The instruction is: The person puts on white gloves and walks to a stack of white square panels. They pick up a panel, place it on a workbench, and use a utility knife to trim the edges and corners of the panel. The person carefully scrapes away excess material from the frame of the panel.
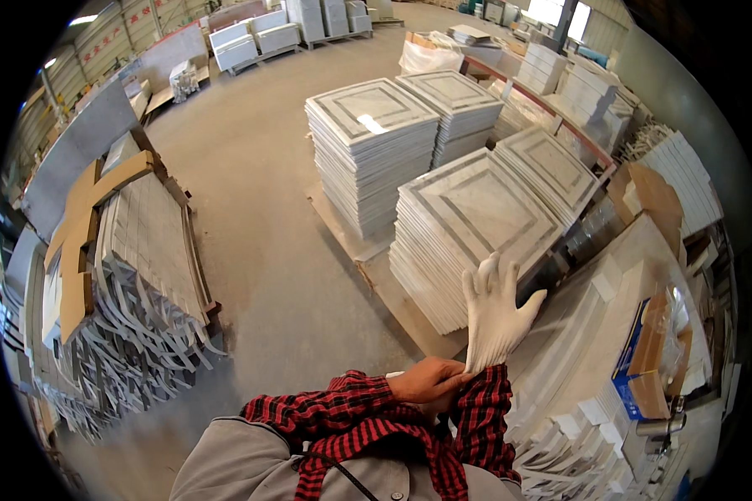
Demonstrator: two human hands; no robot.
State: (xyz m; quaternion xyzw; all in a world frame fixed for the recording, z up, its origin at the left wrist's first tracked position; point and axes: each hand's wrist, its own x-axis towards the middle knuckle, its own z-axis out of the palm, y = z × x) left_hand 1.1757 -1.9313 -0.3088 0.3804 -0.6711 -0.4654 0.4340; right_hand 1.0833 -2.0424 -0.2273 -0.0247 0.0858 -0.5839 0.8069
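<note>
My right hand (495,311) wears a white knitted glove (489,338), its fingers spread and its thumb out to the right. Bare and closed, my left hand (426,381) crosses from the left and grips the glove's cuff at the right wrist. A small bit of white shows behind the left hand, too hidden to name. Just beyond the gloved fingers rises a stack of pale marble tiles (485,204) with grey frame-like bands. It stands on a wooden pallet (393,292). More tile stacks (372,117) stand behind it.
At left, long stone strips (146,242) lie bundled under cardboard (79,242), beside upright slabs (83,159). On my right are stone pieces (560,351), an open blue-and-brown box (643,367) and loose offcuts (568,451). A red rail (572,129) runs behind the tile stacks.
</note>
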